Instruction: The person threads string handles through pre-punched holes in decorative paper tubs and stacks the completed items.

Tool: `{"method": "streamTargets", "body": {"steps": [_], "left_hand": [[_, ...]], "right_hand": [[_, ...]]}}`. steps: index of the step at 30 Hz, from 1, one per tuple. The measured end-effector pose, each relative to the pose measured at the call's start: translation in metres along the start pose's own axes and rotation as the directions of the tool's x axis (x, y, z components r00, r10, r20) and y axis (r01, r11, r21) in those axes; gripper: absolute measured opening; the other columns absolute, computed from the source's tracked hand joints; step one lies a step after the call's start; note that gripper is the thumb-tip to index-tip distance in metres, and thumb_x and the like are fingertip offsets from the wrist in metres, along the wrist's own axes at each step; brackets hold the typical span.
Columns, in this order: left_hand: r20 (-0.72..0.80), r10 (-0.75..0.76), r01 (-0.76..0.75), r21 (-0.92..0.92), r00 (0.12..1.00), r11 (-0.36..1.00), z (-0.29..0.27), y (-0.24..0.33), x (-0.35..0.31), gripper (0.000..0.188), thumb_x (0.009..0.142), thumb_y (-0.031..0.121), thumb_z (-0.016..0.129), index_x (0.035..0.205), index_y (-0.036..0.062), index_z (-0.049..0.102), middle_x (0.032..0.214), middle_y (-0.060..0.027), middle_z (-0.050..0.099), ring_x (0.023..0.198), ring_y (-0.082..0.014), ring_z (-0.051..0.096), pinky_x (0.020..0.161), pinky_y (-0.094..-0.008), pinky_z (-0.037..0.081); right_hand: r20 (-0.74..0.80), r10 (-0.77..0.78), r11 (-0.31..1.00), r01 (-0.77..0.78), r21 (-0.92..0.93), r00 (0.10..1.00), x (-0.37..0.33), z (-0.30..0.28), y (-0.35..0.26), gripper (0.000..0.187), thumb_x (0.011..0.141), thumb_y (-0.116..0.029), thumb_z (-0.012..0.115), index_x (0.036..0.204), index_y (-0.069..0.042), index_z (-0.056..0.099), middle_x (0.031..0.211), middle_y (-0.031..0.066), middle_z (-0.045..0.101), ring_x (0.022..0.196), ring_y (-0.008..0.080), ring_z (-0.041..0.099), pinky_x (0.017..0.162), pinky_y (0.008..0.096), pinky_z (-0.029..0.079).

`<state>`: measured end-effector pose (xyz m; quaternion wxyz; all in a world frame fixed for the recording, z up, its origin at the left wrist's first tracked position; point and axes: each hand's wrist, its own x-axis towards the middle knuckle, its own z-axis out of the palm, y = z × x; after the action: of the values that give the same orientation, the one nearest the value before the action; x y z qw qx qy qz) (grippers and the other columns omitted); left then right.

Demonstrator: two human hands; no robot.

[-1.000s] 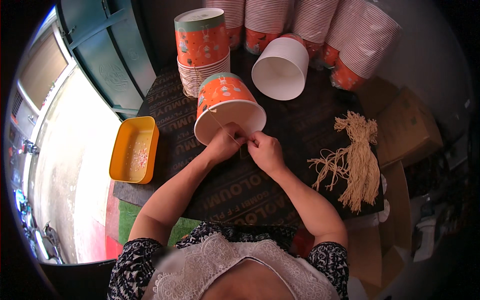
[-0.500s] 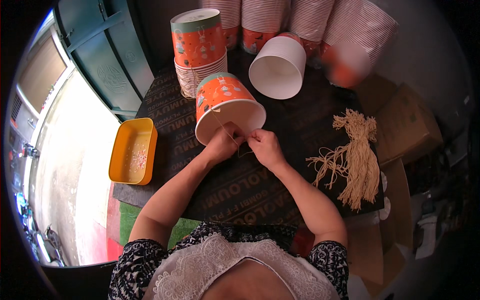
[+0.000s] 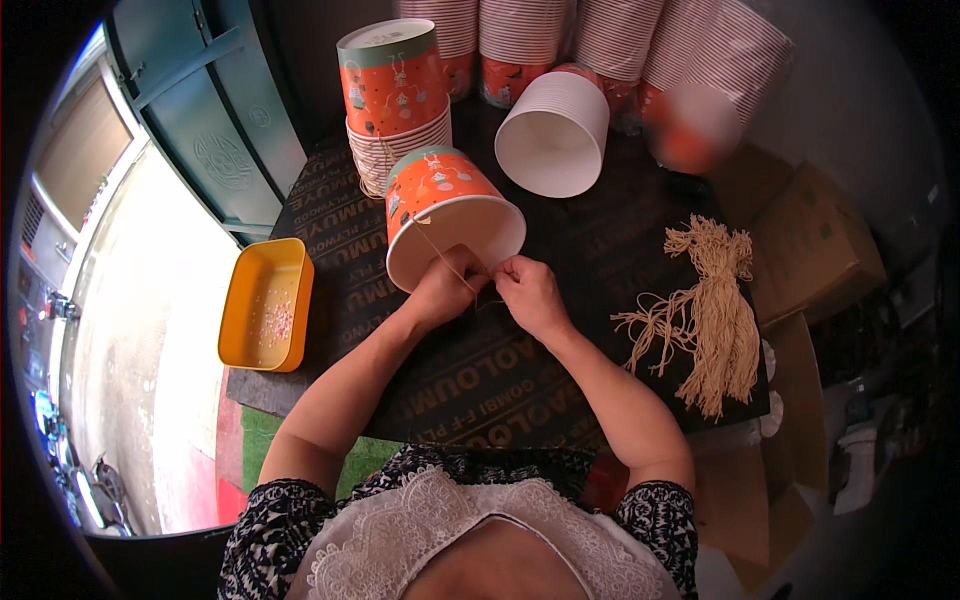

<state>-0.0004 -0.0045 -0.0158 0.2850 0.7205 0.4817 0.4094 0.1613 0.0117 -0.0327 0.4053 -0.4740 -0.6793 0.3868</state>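
Observation:
A large orange paper bucket [image 3: 440, 182] with a green band at its base lies tilted on the black table, its open mouth toward me. A thin beige string [image 3: 432, 240] runs from the left of its rim across the mouth to my hands. My left hand [image 3: 452, 284] is closed in a pinch, partly inside the mouth. Against it, at the lower right rim, my right hand [image 3: 530, 295] is pinched too. Both seem to hold the string's end; the fingertips hide the exact spot. A bundle of beige strings [image 3: 722, 310] lies to the right.
An upside-down stack of orange buckets [image 3: 392, 95] stands behind the bucket. White nested buckets [image 3: 550, 155] lie on their side nearby, with wrapped stacks [image 3: 520, 35] at the back. A yellow tray [image 3: 232, 300] with tiny beads sits left. Cardboard boxes [image 3: 825, 245] are beyond the right edge.
The bucket has shifted very slightly left in the picture, as have the stacks behind it. Both hands stay pinched together at the rim.

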Motion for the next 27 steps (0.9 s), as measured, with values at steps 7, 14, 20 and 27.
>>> {"method": "streamTargets", "body": {"steps": [7, 14, 20, 27], "left_hand": [[0.024, -0.115, 0.115, -0.013, 0.993, 0.993, 0.000, -0.001, 0.000, 0.007, 0.074, 0.002, 0.063, 0.076, -0.0042, 0.063, 0.068, -0.0154, 0.063, 0.064, -0.0237, 0.062, 0.058, -0.0335, 0.048], [-0.015, 0.005, -0.004, 0.072, 1.000, 0.997, 0.000, -0.009, -0.001, 0.009, 0.070, 0.002, 0.064, 0.076, -0.0041, 0.062, 0.075, -0.0176, 0.063, 0.072, -0.0279, 0.063, 0.062, -0.0353, 0.049], [-0.006, -0.036, 0.037, 0.132, 0.999, 0.991, 0.000, -0.004, 0.000, 0.008, 0.071, 0.003, 0.064, 0.073, -0.0039, 0.061, 0.074, -0.0206, 0.061, 0.073, -0.0313, 0.063, 0.062, -0.0374, 0.049], [-0.090, -0.007, 0.020, 0.145, 0.996, 0.989, 0.004, -0.006, -0.001, 0.009, 0.071, 0.004, 0.064, 0.069, -0.0034, 0.058, 0.075, -0.0213, 0.061, 0.071, -0.0349, 0.062, 0.063, -0.0394, 0.049]], "right_hand": [[0.015, -0.121, 0.975, 0.121, -0.184, 0.993, -0.008, -0.012, -0.010, 0.012, 0.083, -0.009, 0.060, 0.086, 0.003, 0.063, 0.074, 0.0186, 0.064, 0.066, 0.0256, 0.064, 0.060, 0.0335, 0.048], [0.126, -0.068, 0.936, 0.107, -0.336, 0.990, -0.012, -0.021, -0.023, 0.015, 0.080, -0.014, 0.062, 0.084, 0.000, 0.064, 0.075, 0.0185, 0.064, 0.071, 0.0337, 0.064, 0.061, 0.0385, 0.050], [0.146, -0.056, 0.895, 0.114, -0.432, 0.988, -0.013, -0.024, -0.022, 0.014, 0.082, -0.016, 0.058, 0.085, -0.004, 0.065, 0.077, 0.0177, 0.065, 0.074, 0.0368, 0.063, 0.065, 0.0435, 0.050], [0.173, -0.059, 0.858, 0.138, -0.495, 0.983, -0.015, -0.026, -0.024, 0.013, 0.082, -0.015, 0.056, 0.083, -0.003, 0.063, 0.075, 0.0183, 0.064, 0.073, 0.0374, 0.063, 0.064, 0.0455, 0.050]]}}
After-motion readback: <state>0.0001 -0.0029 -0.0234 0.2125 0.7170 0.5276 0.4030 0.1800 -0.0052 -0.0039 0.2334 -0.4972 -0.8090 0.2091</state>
